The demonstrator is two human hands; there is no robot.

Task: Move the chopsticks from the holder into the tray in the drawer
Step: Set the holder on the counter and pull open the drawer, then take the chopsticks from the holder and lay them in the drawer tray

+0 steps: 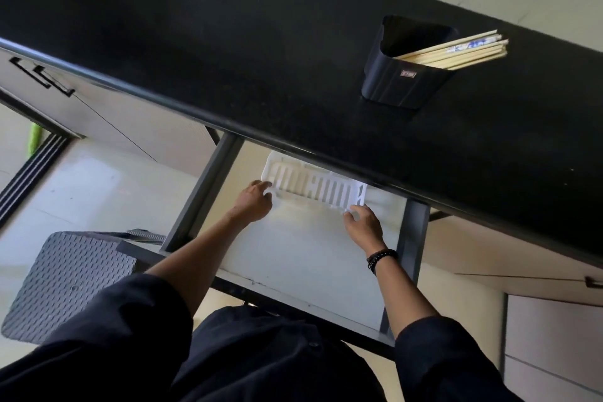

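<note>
Both hands are down in the open drawer, holding the white tray. The left hand pinches one end, and the right hand has its fingers curled over the near corner of the other end. The tray lies just beyond the fingers, with its far edge tucked under the lip of the black worktop.

The chopsticks are untouched, well above and to the right of the right fingers. They lean as a bundle out of the black holder on the worktop.

If the tray stays partly under that lip, chopsticks would probably have to go in at a slant. They could knock the edge or land beside the tray on the drawer floor. The tray looks like light slotted plastic (so an uneven pull may skew it). The bundle leans to one side, so a hasty grab could tip the holder.

The worktop's front edge stands between the fingers and the holder, so a hand must come out and around it. A grey perforated stool stands down-left of the left fingers, outside the drawer.
</note>
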